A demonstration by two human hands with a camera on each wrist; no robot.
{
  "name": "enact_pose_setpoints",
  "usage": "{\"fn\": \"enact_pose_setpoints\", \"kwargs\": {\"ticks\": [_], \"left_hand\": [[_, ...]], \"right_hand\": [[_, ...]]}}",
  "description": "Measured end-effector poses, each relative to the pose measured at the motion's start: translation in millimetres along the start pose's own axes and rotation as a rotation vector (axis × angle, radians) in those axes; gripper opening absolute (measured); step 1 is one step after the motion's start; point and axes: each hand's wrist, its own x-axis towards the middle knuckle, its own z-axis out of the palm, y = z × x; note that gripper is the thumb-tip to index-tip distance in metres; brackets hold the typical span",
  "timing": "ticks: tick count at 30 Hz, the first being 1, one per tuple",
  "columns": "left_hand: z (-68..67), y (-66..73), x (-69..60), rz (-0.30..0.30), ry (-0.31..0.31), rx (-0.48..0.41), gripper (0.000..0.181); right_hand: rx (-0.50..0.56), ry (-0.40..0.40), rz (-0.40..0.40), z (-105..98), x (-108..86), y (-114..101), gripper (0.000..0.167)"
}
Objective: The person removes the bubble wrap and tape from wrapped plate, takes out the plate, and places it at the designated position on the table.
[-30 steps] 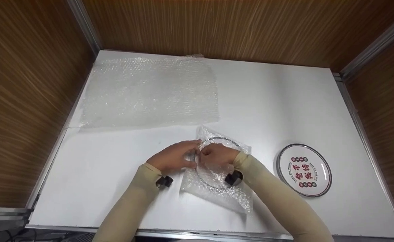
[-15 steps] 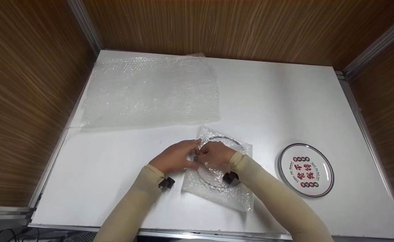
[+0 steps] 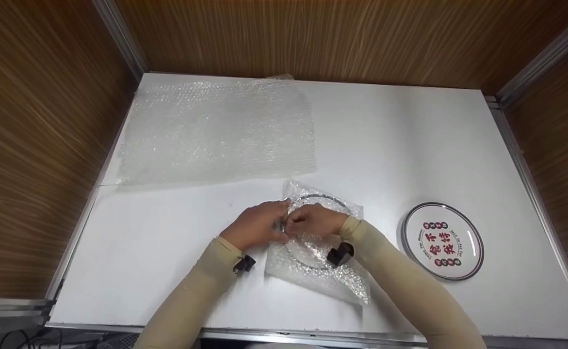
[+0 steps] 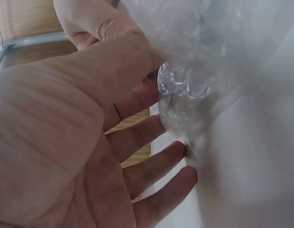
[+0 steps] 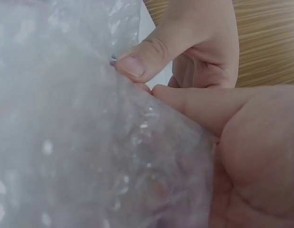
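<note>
Bubble wrap [image 3: 315,283], one piece, near front edge of white table [image 3: 385,140]; encloses plate [image 3: 321,195] lying flat (dark rim shows through). Left hand [image 3: 257,225], one: at left side of bubble wrap, thumb on it, other fingers slightly spread, curved round edge. Right hand [image 3: 320,220], one: pinches edge of bubble wrap between thumb and finger, beside left thumb. Second plate [image 3: 441,242], red characters, well right. Large bubble-wrap sheet [image 3: 220,131], flat, far left.
</note>
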Motion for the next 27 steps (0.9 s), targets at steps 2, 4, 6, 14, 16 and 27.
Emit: {"fn": "enact_pose_setpoints", "kwargs": {"ticks": [2,4,6,14,16,27], "left_hand": [[1.0,2.9,-0.6,0.003,0.012,0.026,0.031],[1.9,5.9,-1.0,0.005,0.028,0.053,0.032],[2.9,8.6,-1.1,0.011,0.048,0.076,0.032],[10.1,14.4,2.5,-0.012,0.095,0.151,0.028],[12.1,13.6,3.6,-0.025,0.103,0.16,0.029],[27.1,-3.0,-6.3,-0.052,0.219,0.063,0.082]], "right_hand": [[0.041,-0.004,-0.009,-1,-1.1,1,0.017],[0.082,-0.013,-0.027,-1,-2.2,2,0.016],[0.116,-0.024,-0.046,-2,-2.8,3,0.017],[0.044,0.025,-0.094,5,-4.4,-5,0.016],[-0.026,0.062,-0.124,9,-3.6,-10,0.016],[0.095,0.075,-0.306,18,1.6,-3,0.014]]}}
